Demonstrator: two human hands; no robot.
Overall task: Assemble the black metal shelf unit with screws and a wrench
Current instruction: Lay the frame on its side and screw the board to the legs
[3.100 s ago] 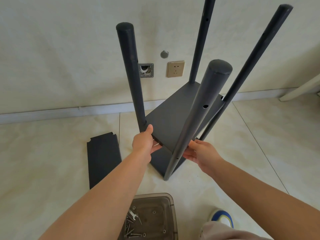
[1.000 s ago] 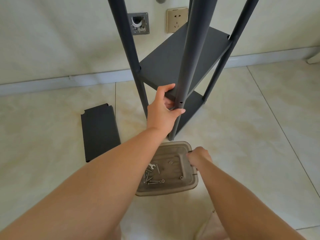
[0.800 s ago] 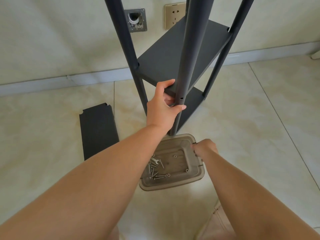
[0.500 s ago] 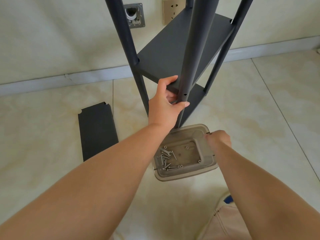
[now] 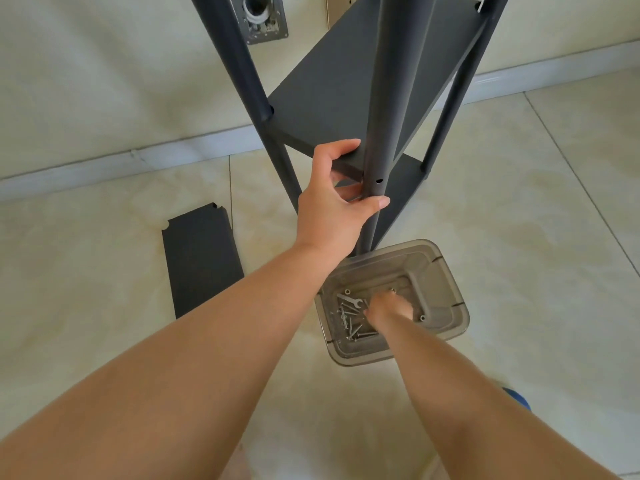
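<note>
The black metal shelf unit (image 5: 360,84) stood upright on the pale tiled floor (image 5: 519,220), close to the wall, with four round posts and two flat shelves fitted between them. The left hand (image 5: 332,209) gripped the near front post (image 5: 381,133) of the unit at the corner of the upper shelf (image 5: 346,98), thumb across the post just below a small screw hole and fingers curled under the shelf edge. Just in front of the unit's near foot sat a smoky translucent plastic box (image 5: 446,292), holding a heap of silver screws (image 5: 351,323) and a small silver wrench (image 5: 351,301). The right hand (image 5: 389,306) reached down into that box, its fingers among the screws; whether it had closed on one could not be told. To the left of the unit, a loose black rectangular shelf panel (image 5: 201,258) lay flat on the floor, well apart from both hands.
</note>
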